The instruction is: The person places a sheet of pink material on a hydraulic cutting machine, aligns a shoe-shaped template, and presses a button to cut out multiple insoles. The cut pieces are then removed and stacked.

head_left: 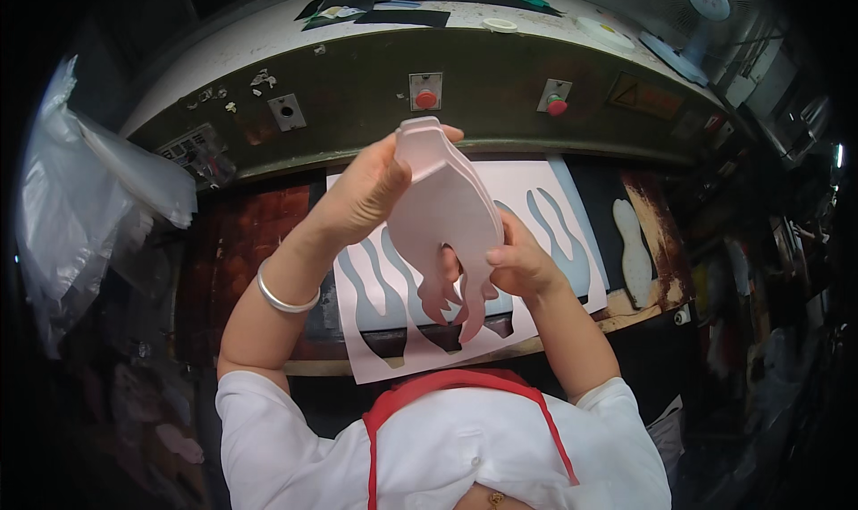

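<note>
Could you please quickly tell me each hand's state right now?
Left hand: closed, holding pale pink cut pieces near their upper end.
Right hand: closed, holding the same pieces lower down.

– What sort of place is seen here?
– A workshop, it seems: red push buttons (426, 100) are mounted on a dark green machine beam (357, 85).
– Anything else?
– A warning plate (647, 96) is fixed there; a pale sheet (511, 179), pierced in curves, is laid below.
</note>
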{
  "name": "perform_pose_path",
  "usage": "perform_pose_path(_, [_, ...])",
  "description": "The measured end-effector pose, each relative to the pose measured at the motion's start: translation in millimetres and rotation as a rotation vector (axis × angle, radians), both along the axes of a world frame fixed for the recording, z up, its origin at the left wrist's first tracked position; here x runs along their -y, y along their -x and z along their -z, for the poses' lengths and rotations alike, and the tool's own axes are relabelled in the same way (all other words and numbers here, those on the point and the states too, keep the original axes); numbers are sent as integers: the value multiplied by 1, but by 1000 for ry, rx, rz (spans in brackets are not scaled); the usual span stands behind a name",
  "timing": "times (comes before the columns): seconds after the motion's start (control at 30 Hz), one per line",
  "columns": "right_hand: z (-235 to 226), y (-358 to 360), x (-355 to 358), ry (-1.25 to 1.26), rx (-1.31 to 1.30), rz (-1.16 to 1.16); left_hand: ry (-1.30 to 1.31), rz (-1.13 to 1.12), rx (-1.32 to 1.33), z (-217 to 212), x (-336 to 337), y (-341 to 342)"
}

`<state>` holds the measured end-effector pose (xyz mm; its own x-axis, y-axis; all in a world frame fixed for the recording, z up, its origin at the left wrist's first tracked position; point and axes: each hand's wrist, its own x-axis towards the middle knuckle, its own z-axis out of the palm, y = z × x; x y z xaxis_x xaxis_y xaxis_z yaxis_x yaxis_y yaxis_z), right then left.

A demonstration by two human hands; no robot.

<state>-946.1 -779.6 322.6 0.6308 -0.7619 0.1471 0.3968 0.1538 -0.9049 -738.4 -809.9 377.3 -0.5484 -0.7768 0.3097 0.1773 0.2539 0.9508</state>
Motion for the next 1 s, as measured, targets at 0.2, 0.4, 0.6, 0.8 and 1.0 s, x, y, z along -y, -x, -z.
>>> perform_pose_path(0.2, [-3, 32, -13, 161, 52, 65, 143, -71, 19, 11, -12, 30])
perform_pose_path(0.4, [4, 38, -8, 96, 14, 56, 133, 91, 81, 12, -14, 35])
perform_pose_path(0.6, [19, 23, 6, 87, 40, 11, 206, 6, -27, 12, -16, 37])
perform_pose_path(0.8, [38, 15, 27, 245, 25, -5, 172, -300, 111, 28, -20, 4])
perform_pose_path(1.0, [91, 87, 31, 39, -463, 408, 264, -802, 198, 24, -12, -106])
